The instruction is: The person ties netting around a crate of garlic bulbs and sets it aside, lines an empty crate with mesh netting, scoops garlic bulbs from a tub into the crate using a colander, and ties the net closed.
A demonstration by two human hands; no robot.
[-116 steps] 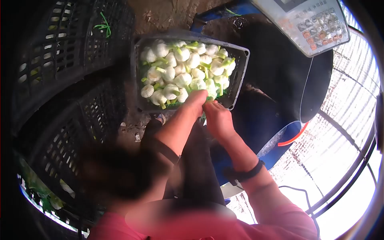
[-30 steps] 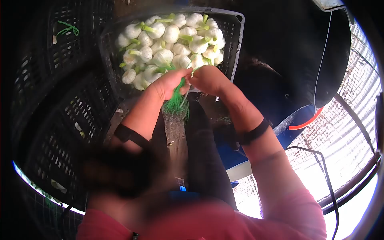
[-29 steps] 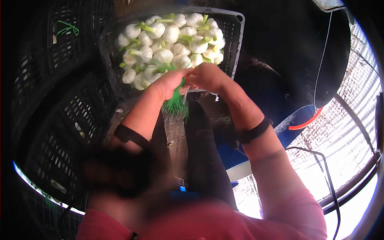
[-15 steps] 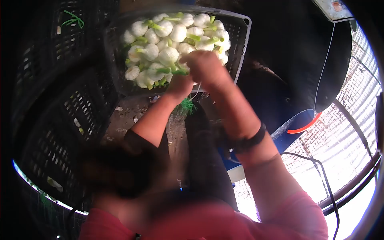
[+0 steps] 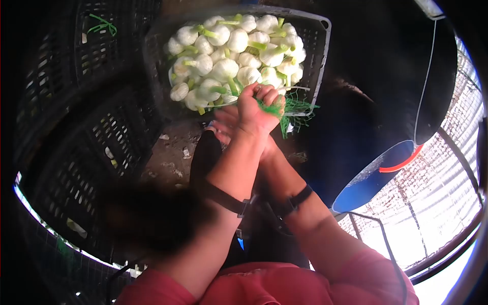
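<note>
White garlic bulbs [image 5: 223,70] with short green stems fill a black plastic crate [image 5: 321,56] in front of me. At its near edge my left hand [image 5: 262,108] is closed round a bunch of green netting [image 5: 300,108], whose loose end sticks out to the right. My right hand [image 5: 226,124] crosses beneath the left wrist, its fingers stretched out and slightly blurred; the left forearm hides part of it. A thin white strip [image 5: 223,105] passes by the left hand; a white end also shows to its right. Where the strip runs inside the fist is hidden.
Black slatted crates [image 5: 109,137] stand on the left, one with a green tie [image 5: 103,25] on it. At the right are a blue container [image 5: 376,178] with an orange-red rim piece [image 5: 401,161] and a hanging white cord [image 5: 426,81]. Scraps lie on the ground [image 5: 175,152].
My forearms have crossed: the left hand has moved right with the netting in its fist, and the right hand has moved left and down beneath it. The view has shifted slightly.
</note>
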